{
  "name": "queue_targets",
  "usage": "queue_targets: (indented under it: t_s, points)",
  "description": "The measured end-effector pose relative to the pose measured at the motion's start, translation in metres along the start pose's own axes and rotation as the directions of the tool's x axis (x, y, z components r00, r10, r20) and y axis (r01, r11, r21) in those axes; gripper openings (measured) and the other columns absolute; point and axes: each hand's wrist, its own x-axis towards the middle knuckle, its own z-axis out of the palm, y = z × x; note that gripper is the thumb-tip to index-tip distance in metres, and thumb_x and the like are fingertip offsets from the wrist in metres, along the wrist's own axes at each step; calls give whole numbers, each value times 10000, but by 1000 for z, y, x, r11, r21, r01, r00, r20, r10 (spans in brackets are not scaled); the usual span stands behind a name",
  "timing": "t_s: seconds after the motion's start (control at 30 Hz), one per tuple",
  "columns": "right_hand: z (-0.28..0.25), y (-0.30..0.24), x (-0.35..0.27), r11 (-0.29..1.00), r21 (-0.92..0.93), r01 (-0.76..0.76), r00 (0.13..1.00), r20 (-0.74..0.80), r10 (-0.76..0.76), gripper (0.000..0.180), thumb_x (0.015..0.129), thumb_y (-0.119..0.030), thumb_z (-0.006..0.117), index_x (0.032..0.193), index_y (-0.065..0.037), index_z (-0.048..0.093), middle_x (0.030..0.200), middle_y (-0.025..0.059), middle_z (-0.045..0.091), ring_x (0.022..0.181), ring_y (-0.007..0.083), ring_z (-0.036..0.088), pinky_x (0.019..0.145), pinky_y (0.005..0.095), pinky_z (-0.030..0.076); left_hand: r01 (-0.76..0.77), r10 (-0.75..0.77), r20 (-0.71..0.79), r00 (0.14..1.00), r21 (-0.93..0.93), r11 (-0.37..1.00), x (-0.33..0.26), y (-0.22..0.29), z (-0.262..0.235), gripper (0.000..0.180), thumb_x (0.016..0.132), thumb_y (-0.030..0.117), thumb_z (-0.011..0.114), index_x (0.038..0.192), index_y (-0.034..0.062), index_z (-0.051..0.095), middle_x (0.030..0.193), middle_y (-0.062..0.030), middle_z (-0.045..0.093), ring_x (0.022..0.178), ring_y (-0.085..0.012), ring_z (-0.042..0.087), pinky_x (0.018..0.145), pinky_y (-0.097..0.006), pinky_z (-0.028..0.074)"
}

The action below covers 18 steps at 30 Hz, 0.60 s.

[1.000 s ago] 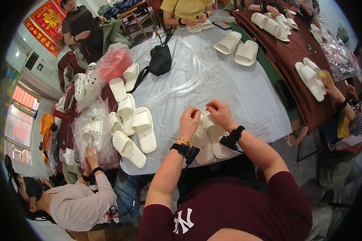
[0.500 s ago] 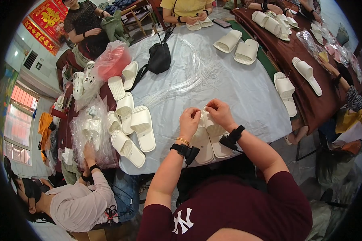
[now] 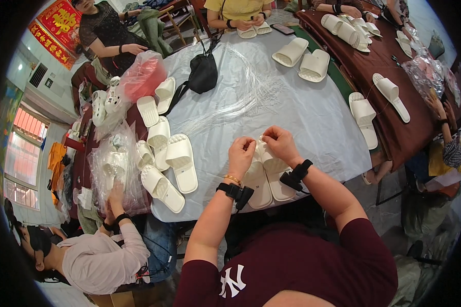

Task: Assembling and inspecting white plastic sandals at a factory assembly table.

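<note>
A pair of white slippers stands side by side at the near edge of the table, a left slipper (image 3: 258, 190) and a right slipper (image 3: 280, 187). Over their toe ends, my left hand (image 3: 242, 154) and my right hand (image 3: 282, 145) are raised close together, fingertips pinched. Whatever is between the fingers is too small to make out. Both wrists wear black bands with small boxes. To the left of my hands lies a group of white slippers (image 3: 182, 163), some overlapping.
Clear thin strands (image 3: 251, 84) lie across the grey table cover (image 3: 312, 123), with a black bag (image 3: 202, 74) beyond. Another slipper pair (image 3: 314, 65) sits far right. A co-worker on the left handles a slipper in clear plastic (image 3: 119, 166); a brown table (image 3: 394, 133) stands right.
My hands stay nearly in place. At far left, a standing person's arm has come nearer the red plastic bag. On the right table, a co-worker's hands and clear plastic packaging have shifted.
</note>
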Motion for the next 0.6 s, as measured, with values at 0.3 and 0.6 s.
queue_targets:
  t_s: [0.3,0.6]
  points:
    - [0,-7,-4,996,-74,54,998,16,-53,118,791,-96,663,864,-3,657,762,112,680,669,171,645,627,288,505,9,-9,0,1000,4,1000,0,3,-1,121,820,123,655,861,9,654,774,-92,596,643,-175,574,609,-291,472]
    - [1,-6,-5,994,-79,76,994,87,-69,115,802,-97,633,873,-10,661,753,103,672,656,168,624,620,289,495,34,-33,23,999,-24,999,-2,0,-2,91,812,95,631,835,7,641,775,-82,596,641,-152,569,601,-281,470]
